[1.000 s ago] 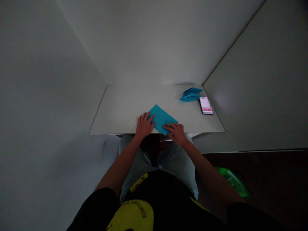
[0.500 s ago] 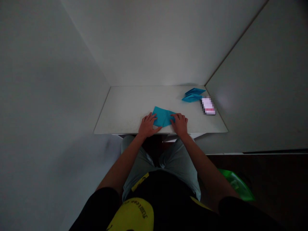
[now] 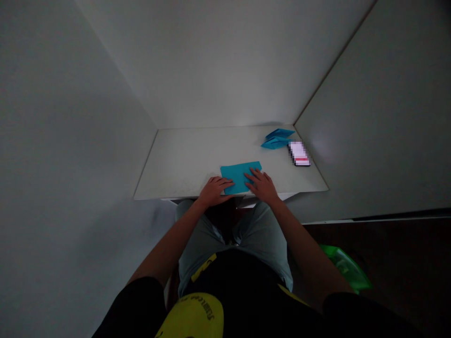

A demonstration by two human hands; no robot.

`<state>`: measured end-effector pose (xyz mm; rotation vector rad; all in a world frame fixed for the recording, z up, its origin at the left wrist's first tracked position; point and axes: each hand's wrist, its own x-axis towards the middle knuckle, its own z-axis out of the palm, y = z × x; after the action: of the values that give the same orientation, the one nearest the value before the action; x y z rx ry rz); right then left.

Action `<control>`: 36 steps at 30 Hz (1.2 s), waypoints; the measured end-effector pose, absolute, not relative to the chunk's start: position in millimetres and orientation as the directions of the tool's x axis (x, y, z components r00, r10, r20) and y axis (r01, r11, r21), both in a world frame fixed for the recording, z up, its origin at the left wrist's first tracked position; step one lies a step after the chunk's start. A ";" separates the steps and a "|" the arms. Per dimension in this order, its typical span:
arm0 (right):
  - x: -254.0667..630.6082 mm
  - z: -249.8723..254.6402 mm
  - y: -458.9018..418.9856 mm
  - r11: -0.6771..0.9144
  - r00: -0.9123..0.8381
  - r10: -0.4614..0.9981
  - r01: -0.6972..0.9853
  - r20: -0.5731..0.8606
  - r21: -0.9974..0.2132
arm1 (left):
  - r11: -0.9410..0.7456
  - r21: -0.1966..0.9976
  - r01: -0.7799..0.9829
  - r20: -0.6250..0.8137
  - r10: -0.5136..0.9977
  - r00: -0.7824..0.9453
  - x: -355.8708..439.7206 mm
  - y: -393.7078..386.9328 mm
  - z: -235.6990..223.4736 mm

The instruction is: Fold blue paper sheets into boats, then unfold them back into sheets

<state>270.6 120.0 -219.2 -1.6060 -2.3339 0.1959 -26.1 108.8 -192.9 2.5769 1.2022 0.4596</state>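
Observation:
A blue sheet of folded paper (image 3: 237,174) lies flat near the front edge of the white table (image 3: 183,159). My left hand (image 3: 213,188) rests over its lower left part, fingers stretched across the paper and thumb along the table's edge. On the paper's right side lies my right hand (image 3: 262,184), its fingers spread over the surface. Neither hand grips the sheet; both are open upon it.
Two blue folded paper pieces (image 3: 276,142) sit at the back right. Beside them lies a phone (image 3: 299,154) with its screen blurred out. Walls border the table at the left, back and right. A green object (image 3: 347,267) is on the floor at the lower right.
The paper has been turned and drawn a little nearer, its outline now more like a plain rectangle. My right hand has gone from its right edge to lying over it, fingers spread.

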 end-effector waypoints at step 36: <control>244.1 -192.8 119.1 0.508 -0.500 0.861 0.841 0.091 -0.186 | -0.414 0.458 0.787 0.249 0.909 0.334 17.9 118.5 -198.1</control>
<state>244.1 119.1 -192.8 -1.4679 -2.5746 0.1745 17.9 118.5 -198.1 2.3448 1.5289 0.6923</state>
